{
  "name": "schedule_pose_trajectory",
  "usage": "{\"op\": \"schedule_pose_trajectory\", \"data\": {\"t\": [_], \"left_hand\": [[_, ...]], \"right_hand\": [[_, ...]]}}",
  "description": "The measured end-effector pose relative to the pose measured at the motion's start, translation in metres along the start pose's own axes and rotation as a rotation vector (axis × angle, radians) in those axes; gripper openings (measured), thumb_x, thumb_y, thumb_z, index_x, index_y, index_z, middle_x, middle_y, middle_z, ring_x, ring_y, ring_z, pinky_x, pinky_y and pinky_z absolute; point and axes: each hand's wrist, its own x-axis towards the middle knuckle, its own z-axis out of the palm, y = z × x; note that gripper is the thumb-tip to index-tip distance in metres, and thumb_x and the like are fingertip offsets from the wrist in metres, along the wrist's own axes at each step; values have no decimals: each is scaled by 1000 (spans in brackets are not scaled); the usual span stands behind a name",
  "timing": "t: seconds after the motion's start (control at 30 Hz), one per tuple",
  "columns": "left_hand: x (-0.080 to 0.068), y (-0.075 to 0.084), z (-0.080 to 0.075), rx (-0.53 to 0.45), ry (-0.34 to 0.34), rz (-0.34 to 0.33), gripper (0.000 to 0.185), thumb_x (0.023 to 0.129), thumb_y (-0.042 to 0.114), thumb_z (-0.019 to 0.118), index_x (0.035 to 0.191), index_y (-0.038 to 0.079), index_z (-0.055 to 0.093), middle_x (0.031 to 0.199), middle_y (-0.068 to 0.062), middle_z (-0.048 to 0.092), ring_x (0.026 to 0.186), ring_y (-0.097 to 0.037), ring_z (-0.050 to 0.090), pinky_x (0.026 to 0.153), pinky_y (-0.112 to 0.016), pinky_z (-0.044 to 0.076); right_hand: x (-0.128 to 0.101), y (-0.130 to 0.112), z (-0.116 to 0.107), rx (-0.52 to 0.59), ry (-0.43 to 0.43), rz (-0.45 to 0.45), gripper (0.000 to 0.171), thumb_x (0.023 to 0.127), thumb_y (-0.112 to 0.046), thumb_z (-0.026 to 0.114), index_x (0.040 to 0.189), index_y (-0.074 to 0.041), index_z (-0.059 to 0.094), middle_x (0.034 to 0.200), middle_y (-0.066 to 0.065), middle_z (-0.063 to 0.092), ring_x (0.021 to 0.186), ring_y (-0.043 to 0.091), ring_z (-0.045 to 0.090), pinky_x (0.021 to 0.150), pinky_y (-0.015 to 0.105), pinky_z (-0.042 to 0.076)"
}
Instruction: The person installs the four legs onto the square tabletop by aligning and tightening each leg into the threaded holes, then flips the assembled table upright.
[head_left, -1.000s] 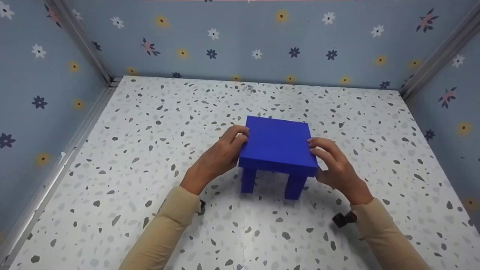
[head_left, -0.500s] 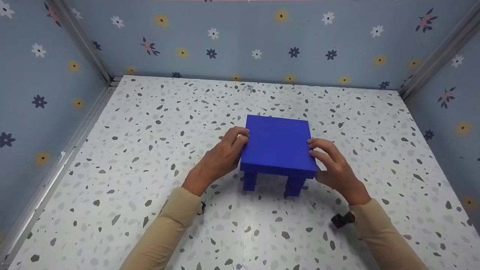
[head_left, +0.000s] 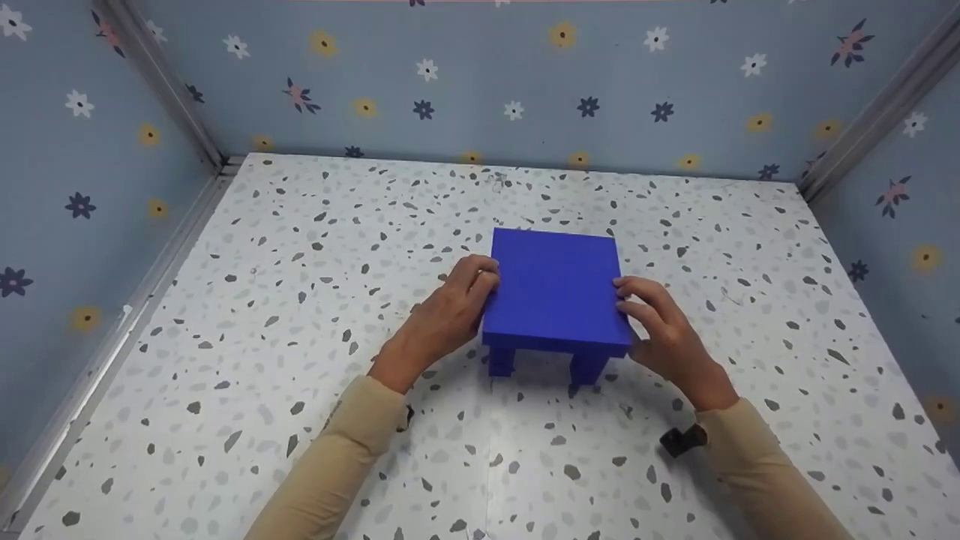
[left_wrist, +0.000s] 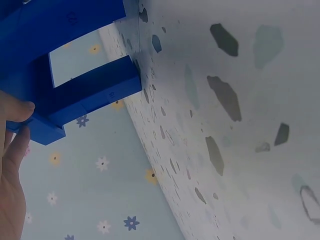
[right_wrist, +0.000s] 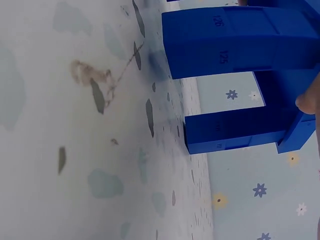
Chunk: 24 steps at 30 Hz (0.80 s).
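Observation:
A small blue stool (head_left: 555, 285) with a flat square top stands upright between my hands in the head view. My left hand (head_left: 442, 311) grips the left edge of its top, fingertips over the rim. At the right edge, my right hand (head_left: 675, 337) holds the top the same way. In the left wrist view, the left thumb (left_wrist: 20, 111) lies against the underside of the top, close to a leg (left_wrist: 95, 90). The right wrist view shows a leg (right_wrist: 240, 42) with small numbers on it, its foot close over the speckled surface.
The white speckled tabletop (head_left: 337, 225) spreads around the stool. Blue flowered panels (head_left: 495, 75) stand at the back and both sides, with metal rails at the corners. A small black device (head_left: 682, 441) sits at the right wrist.
The stool tips slightly: its near top edge is lower in the head view, its front feet are a little farther away, and less of the legs shows. Both hands keep their hold.

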Motion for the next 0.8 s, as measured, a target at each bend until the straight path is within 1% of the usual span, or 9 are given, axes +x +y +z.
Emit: {"op": "schedule_pose_trajectory", "data": {"t": [0.2,0.47,0.7,0.8], "left_hand": [[-2,-1,2,1,-2,3,22,86,-9,46,105,2,42,115,-11,38,109,-20,40,91,-26,42],[-4,-3,5,-17,-15,-21,23,85,-11,47,104,2,42,115,-11,38,110,-21,40,92,-26,41],[-6,-2,6,21,-24,-43,21,89,-6,45,107,3,42,117,-11,38,112,-19,40,91,-25,43],[-7,-2,7,32,-8,-39,21,88,-6,45,107,3,42,117,-11,38,111,-20,40,90,-26,43]], "right_hand": [[-1,-1,2,-7,5,-9,22,89,-13,58,103,4,54,117,24,49,112,36,49,100,31,40],[-3,-1,4,-35,-51,48,23,92,-15,52,104,4,54,119,22,49,116,33,48,101,28,38],[-2,-1,5,-33,-42,48,24,91,-14,53,104,6,54,120,23,49,115,34,48,100,28,39],[-3,-2,5,-59,-52,60,27,91,-15,52,107,6,53,122,23,48,116,33,47,101,28,37]]}}
